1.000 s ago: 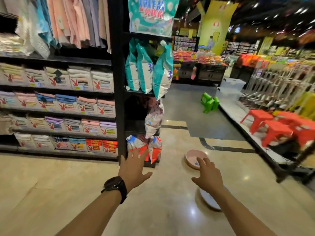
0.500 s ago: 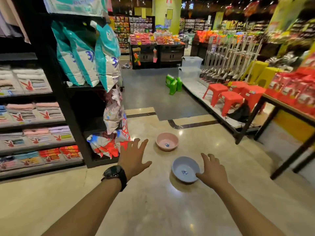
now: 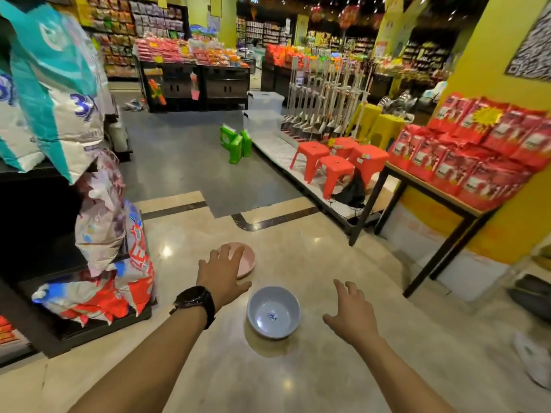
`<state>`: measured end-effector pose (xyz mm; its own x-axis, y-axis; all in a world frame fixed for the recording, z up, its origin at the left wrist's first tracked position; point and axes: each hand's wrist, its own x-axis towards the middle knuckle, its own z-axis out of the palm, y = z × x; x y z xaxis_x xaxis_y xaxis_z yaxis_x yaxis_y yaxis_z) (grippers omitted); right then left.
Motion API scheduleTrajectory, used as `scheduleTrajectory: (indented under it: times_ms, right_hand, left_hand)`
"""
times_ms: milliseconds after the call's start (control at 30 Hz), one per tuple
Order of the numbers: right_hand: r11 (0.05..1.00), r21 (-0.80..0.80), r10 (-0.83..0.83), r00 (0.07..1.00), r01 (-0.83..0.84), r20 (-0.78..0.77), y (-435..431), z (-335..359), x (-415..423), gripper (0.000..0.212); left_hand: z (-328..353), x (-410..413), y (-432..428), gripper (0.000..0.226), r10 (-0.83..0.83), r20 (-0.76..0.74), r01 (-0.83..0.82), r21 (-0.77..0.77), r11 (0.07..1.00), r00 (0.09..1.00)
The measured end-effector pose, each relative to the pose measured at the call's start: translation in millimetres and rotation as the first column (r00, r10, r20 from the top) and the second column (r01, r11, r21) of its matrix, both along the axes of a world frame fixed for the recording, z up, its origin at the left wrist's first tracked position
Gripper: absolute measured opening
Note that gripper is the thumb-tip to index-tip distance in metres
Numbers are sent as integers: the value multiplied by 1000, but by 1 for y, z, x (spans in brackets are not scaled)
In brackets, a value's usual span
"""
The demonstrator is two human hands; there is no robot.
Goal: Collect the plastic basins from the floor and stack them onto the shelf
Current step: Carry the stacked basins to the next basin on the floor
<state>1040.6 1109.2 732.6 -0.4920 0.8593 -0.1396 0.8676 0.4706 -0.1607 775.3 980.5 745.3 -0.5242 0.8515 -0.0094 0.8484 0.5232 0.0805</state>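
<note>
Your left hand (image 3: 222, 272) has moved forward and now overlaps the pink basin (image 3: 248, 259) in view, fingers spread, gripping nothing. Your right hand (image 3: 351, 314) hangs splayed and empty just right of the grey-blue basin (image 3: 273, 312), which sits upright on the polished floor (image 3: 298, 383) between your hands, nearer you than the pink one.

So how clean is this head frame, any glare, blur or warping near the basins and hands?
Head view: the grey basin, the left hand and the right hand read fairly sharp; the pink basin is partly hidden by the left hand; bright glare spots dot the polished floor; the hanging bags at left are smeared; wide-angle warp leans the table at right.
</note>
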Motion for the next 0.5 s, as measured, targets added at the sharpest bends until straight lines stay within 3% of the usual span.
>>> scheduleTrajectory:
  times_ms: [267, 500]
  right_hand:
    - [997, -26, -70, 996, 72, 61, 67, -12, -36, 89]
    - [990, -109, -83, 994, 91, 74, 135, -50, -65, 89]
  left_hand:
    - [-26, -63, 79, 85, -20, 122, 19, 5, 1000, 992]
    - [-45, -106, 138, 85, 8, 86, -3, -62, 998, 996]
